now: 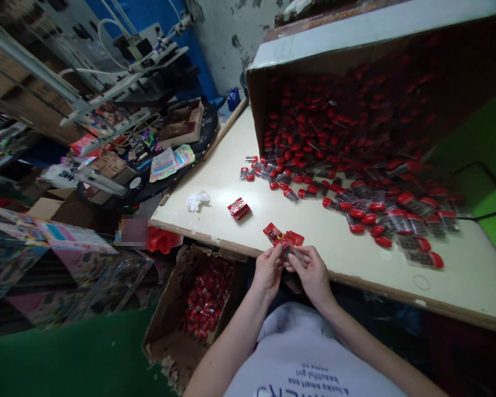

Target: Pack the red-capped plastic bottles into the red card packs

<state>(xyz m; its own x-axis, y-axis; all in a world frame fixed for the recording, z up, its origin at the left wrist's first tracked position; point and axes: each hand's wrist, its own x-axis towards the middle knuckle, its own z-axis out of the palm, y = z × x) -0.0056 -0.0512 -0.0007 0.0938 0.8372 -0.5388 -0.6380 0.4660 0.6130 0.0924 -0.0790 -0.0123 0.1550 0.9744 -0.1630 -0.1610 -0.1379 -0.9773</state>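
At the table's front edge, my left hand [268, 271] and my right hand [313, 274] pinch a small clear plastic packet [288, 249] between them. Its contents are too small to make out. Just beyond the fingertips is a red printed card [273, 232], and I cannot tell whether it is joined to the packet. More red cards [295, 237] lie beside it. A small stack of red printed packs [239, 209] sits farther left. Clear, red-capped containers with dark contents [374, 207] are strewn to the right.
A large carton [334, 51] lies on its side on the table [458, 286], spilling many red-capped containers. Crumpled white tissue [198, 200] rests near the left edge. Below that edge stands an open cardboard box [165, 325] of red packs. A machine [119, 88] with a cluttered round black table stands left.
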